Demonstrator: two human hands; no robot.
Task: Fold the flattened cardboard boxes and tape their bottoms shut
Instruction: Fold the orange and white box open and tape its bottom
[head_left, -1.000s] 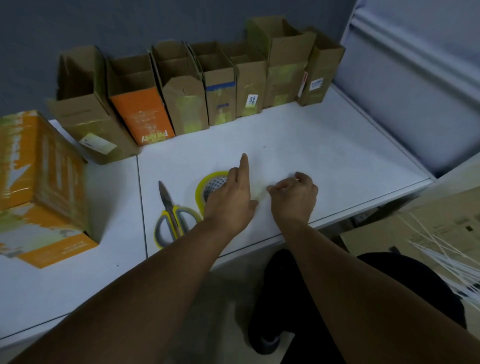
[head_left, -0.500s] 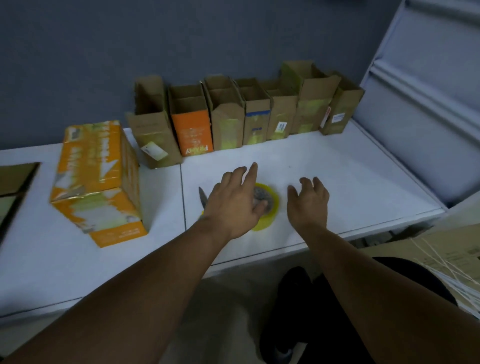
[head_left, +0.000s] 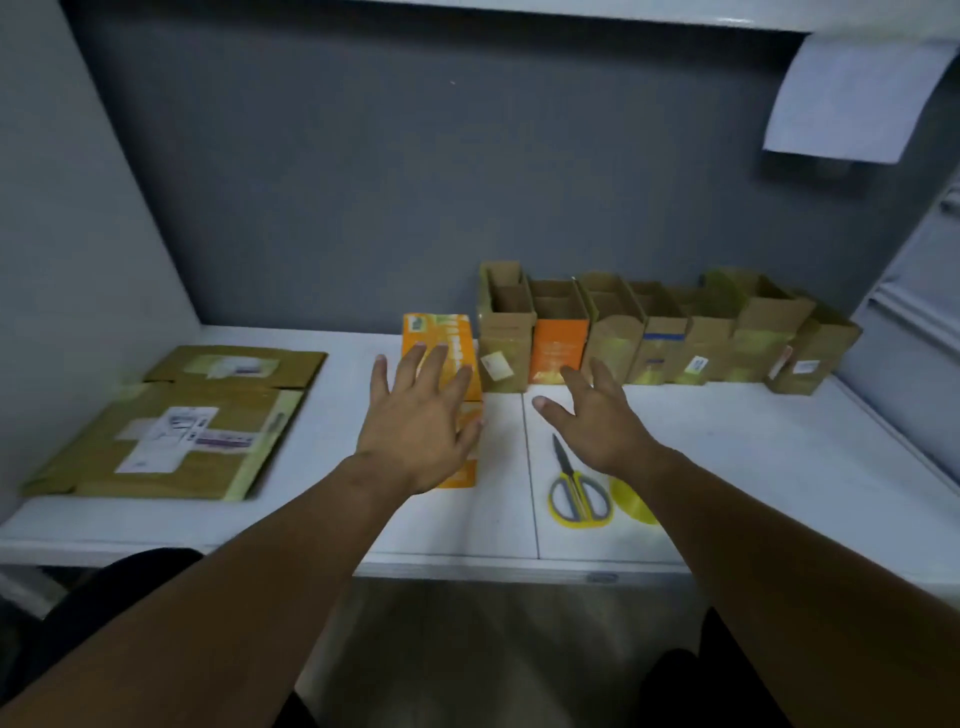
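Observation:
My left hand (head_left: 415, 415) is spread open above an orange taped box (head_left: 441, 338) that lies on its side on the white table (head_left: 753, 452); whether it touches the box is unclear. My right hand (head_left: 597, 421) is open over the table, just beyond the scissors (head_left: 574, 493) with yellow and grey handles. The yellow tape roll (head_left: 631, 501) lies mostly hidden under my right forearm. A stack of flattened cardboard boxes (head_left: 176, 426) with labels lies at the far left. Several folded open-topped boxes (head_left: 660, 332) stand in a row along the back wall.
A grey partition wall stands behind the row. A sheet of paper (head_left: 852, 98) hangs at the upper right. A side panel closes the desk's right end. The table's front edge is near my legs.
The view has swung left and up, which brought the flattened boxes into sight. Both hands left the tape roll and lifted with fingers spread, the left now over the orange box.

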